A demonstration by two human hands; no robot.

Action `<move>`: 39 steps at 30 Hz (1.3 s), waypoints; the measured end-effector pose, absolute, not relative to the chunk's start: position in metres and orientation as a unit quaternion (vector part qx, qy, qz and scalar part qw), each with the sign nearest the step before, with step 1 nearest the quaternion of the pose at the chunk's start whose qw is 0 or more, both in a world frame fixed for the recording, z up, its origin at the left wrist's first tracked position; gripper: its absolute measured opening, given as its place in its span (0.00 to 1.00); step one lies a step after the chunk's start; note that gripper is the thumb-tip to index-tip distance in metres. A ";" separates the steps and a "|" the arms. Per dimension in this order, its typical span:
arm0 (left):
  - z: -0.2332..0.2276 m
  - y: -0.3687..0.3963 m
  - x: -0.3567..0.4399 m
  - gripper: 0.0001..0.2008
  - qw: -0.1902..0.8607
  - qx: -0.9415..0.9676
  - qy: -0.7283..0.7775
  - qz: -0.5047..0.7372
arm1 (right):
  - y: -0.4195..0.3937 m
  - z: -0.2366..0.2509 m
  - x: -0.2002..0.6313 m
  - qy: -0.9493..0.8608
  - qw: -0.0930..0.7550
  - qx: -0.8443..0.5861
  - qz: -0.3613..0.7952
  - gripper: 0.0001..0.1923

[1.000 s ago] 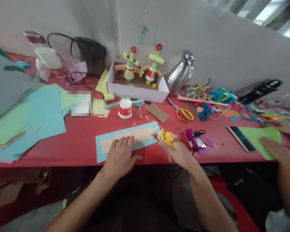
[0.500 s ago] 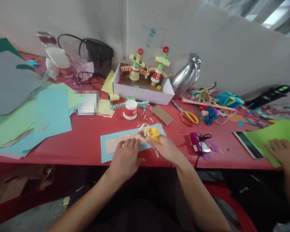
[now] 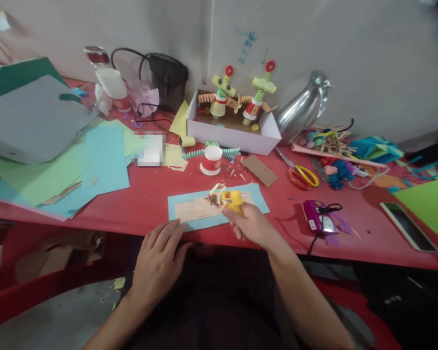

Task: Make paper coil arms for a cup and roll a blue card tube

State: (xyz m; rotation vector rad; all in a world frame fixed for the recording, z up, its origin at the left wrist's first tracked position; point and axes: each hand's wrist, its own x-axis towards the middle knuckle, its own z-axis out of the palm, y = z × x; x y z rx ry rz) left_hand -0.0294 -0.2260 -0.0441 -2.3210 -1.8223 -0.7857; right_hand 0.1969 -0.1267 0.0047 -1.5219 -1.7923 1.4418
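Note:
In my right hand (image 3: 250, 222) is a small yellow glue gun (image 3: 233, 198), gripped by its handle with the nozzle end pointing left. Bits of cream paper and brown residue cling round the nozzle. Beneath it, a beige strip (image 3: 190, 210) lies on a light blue sheet of paper (image 3: 261, 201); part of the strip is hidden by the glue gun. My left hand (image 3: 156, 260) rests at the table edge, fingers stretched out, the fingertips touching or just beside the blue sheet's lower left corner. Just beyond stands a red-and-white paper cup (image 3: 210, 161) with folded green paper arms.
Two paper-cup figures stand in a white box (image 3: 233, 133) at the back. Scissors (image 3: 301, 175), a cardboard piece (image 3: 260, 170), a purple device with a cord (image 3: 316, 216) and a phone (image 3: 407, 226) lie to the right. Coloured sheets (image 3: 105, 167) spread left; a metal jug (image 3: 302, 109) leans behind.
My left hand has slid left and towards me, off the beige strip. My right hand keeps the glue gun over the strip. The view has shifted left; the other person's hand has left view.

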 end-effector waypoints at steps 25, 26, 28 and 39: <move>-0.068 -0.229 -0.032 0.20 -0.016 -0.750 -0.570 -0.335 | -0.212 -0.027 0.179 -0.798 0.185 -0.520 0.241 0.16; -0.068 -0.228 -0.035 0.21 -0.008 -0.760 -0.569 -0.314 | -0.213 -0.028 0.178 -0.799 0.178 -0.523 0.237 0.15; -0.067 -0.227 -0.038 0.23 -0.003 -0.778 -0.565 -0.275 | -0.215 -0.029 0.175 -0.802 0.158 -0.528 0.229 0.13; -0.057 -0.222 -0.039 0.16 -0.031 -0.791 -0.553 -0.259 | -0.217 -0.024 0.166 -0.822 0.042 -0.558 0.101 0.10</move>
